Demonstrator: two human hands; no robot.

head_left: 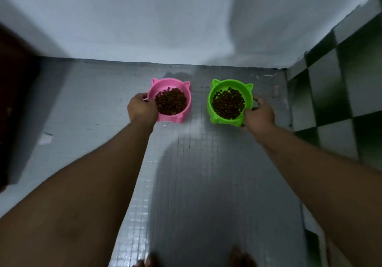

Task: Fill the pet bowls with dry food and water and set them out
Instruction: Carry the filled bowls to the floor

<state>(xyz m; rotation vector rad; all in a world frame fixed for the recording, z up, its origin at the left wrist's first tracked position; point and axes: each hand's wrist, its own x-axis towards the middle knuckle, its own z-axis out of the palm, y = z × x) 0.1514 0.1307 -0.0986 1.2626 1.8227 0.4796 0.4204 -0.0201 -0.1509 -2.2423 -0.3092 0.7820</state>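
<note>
A: Pink plastic bowl [165,85], centre frame, left of the green bowl [227,86]: why held by the outer edges?
B: So neither arm crosses: left hand [142,107] has fingers curled round the pink rim; right hand [258,116] clasps the green one's side. Both are level, likely so the dry food [170,103] won't spill.
A: Down yet?
B: Low over the grey tiled floor [206,163], near the wall [165,18]; contact I cannot tell. 2 bowls with food, no water visible.
</note>
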